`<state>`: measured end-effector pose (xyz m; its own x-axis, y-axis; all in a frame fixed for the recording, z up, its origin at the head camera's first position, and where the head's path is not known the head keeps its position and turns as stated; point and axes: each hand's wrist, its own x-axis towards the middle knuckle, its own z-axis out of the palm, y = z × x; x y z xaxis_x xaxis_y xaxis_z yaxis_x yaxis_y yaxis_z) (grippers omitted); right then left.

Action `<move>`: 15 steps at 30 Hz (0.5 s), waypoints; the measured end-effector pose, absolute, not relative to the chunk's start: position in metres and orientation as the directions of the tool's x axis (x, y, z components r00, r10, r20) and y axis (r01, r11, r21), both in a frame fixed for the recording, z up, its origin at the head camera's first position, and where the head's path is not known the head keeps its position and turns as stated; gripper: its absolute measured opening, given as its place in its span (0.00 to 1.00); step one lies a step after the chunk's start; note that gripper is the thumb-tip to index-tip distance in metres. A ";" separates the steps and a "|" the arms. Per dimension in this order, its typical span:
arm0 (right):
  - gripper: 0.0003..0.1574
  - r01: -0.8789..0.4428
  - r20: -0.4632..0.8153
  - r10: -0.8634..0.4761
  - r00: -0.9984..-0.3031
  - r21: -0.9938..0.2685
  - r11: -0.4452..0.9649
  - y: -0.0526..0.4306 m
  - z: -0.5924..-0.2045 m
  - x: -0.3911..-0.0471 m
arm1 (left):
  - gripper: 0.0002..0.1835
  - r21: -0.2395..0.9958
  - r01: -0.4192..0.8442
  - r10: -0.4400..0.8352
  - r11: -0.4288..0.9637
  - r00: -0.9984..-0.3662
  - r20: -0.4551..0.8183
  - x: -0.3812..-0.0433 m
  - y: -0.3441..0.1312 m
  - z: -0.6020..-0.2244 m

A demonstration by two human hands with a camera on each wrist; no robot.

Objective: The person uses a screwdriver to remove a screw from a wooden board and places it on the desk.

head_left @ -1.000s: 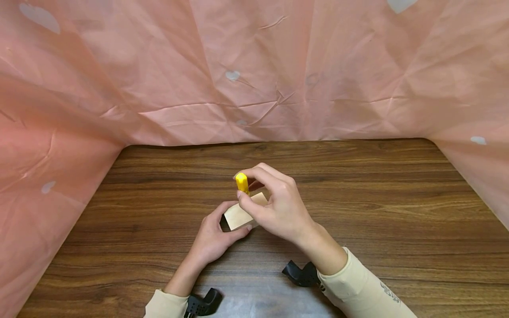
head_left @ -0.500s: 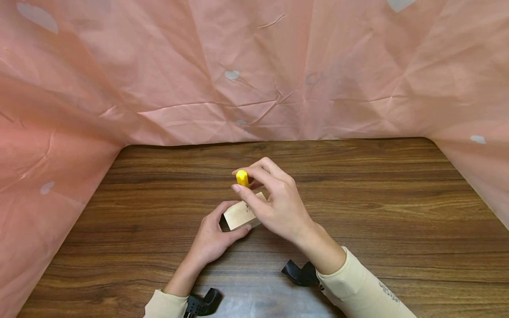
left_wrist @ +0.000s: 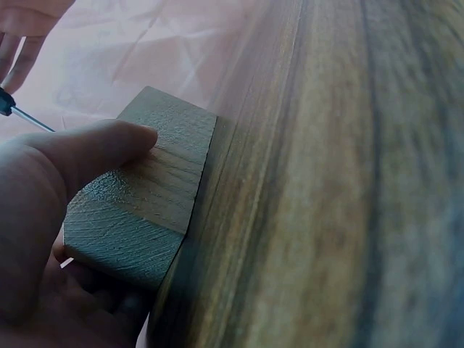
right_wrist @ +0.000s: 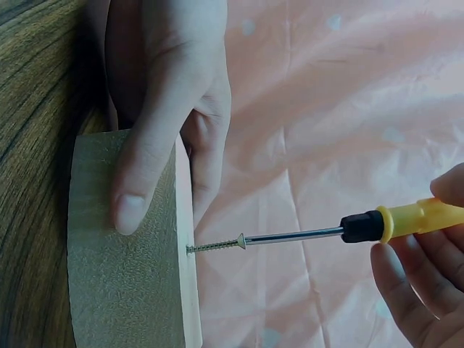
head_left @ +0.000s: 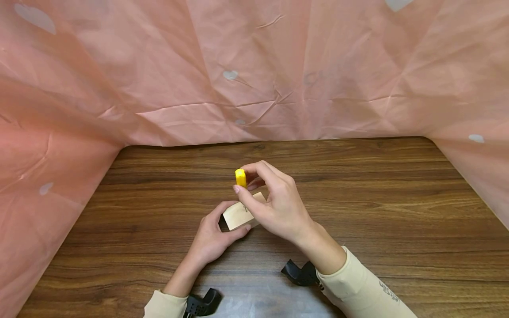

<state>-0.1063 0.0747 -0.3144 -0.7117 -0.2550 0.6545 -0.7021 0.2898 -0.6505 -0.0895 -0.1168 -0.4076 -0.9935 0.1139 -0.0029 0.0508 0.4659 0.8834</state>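
My left hand [head_left: 212, 234] grips a pale wooden block [head_left: 236, 216] on the table, thumb along the near side and fingers on the far side. Standing out of the block's upper face is a screw [right_wrist: 217, 247], its tip in the wood and most of its thread showing. The tip of a screwdriver [right_wrist: 293, 236] meets the screw head, shaft and screw nearly in line. Above the block, my right hand [head_left: 280, 203] holds the screwdriver's yellow handle [head_left: 240, 176] between thumb and fingers. In the left wrist view the left thumb [left_wrist: 116, 145] presses on the block's side.
The brown wood-grain table [head_left: 377, 212] extends around both hands. A pink curtain [head_left: 254, 75] with pale hearts hangs behind it and at the sides. Black wrist mounts [head_left: 300, 273] sit at both sleeve cuffs.
The right hand's thumb and fingers have shifted around the yellow handle, the index finger drawing back a little. The left hand and the block have stayed in place.
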 end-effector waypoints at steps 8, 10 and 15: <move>0.12 -0.708 0.664 -0.248 -0.705 -0.646 0.285 0.074 -0.315 -0.106 | 0.28 0.883 0.049 0.109 0.466 -0.994 -0.002 -0.089 -0.117 -0.407; 0.11 -0.714 0.671 -0.247 -0.699 -0.640 0.283 0.073 -0.315 -0.106 | 0.28 0.885 0.050 0.110 0.463 -0.994 -0.001 -0.089 -0.117 -0.407; 0.11 -0.719 0.675 -0.252 -0.693 -0.622 0.309 0.073 -0.315 -0.106 | 0.29 0.883 0.051 0.110 0.466 -0.994 -0.001 -0.090 -0.117 -0.407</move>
